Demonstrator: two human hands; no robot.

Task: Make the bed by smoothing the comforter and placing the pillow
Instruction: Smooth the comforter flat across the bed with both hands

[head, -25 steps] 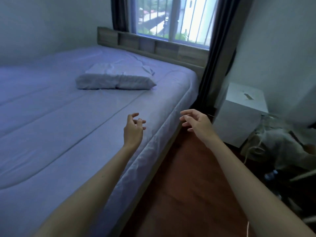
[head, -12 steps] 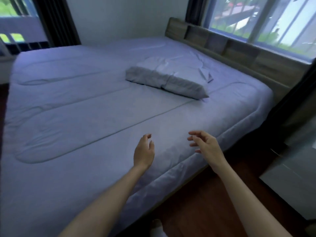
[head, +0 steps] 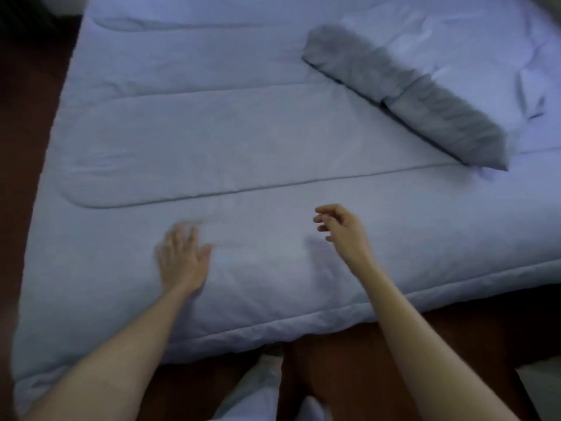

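Our left hand (head: pixel 182 259) lies flat and open on the comforter (head: pixel 243 141) — our right hand (head: pixel 344 230) hovers over it, loosely curled, empty; the pillow (head: pixel 403 95) rests farther up it.

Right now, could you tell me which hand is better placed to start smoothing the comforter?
Left, probably. The left hand lies spread, palm down, on the comforter near its edge, ready to sweep. The right hand is curled and seems to hang above it.
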